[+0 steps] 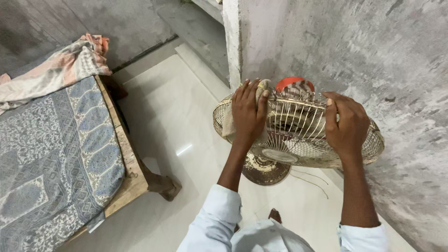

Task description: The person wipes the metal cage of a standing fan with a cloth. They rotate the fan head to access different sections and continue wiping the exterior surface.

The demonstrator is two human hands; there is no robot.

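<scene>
A standing fan with a wire cage point(298, 135) stands on the pale floor against a rough grey wall. My left hand point(248, 114) presses a beige cloth point(228, 123) against the cage's top left side. On the cage's upper right rim my right hand point(346, 125) grips the wires. A red part point(290, 84) shows behind the top of the cage. Below it sits the fan's round rusty base point(263, 170).
A wooden bed point(133, 172) with a blue patterned mattress point(51, 154) and a rumpled pink-grey sheet point(60, 65) stands at the left. The grey plastered wall point(373, 51) fills the right. A thin cord point(312, 179) lies on the glossy floor tiles point(172, 121).
</scene>
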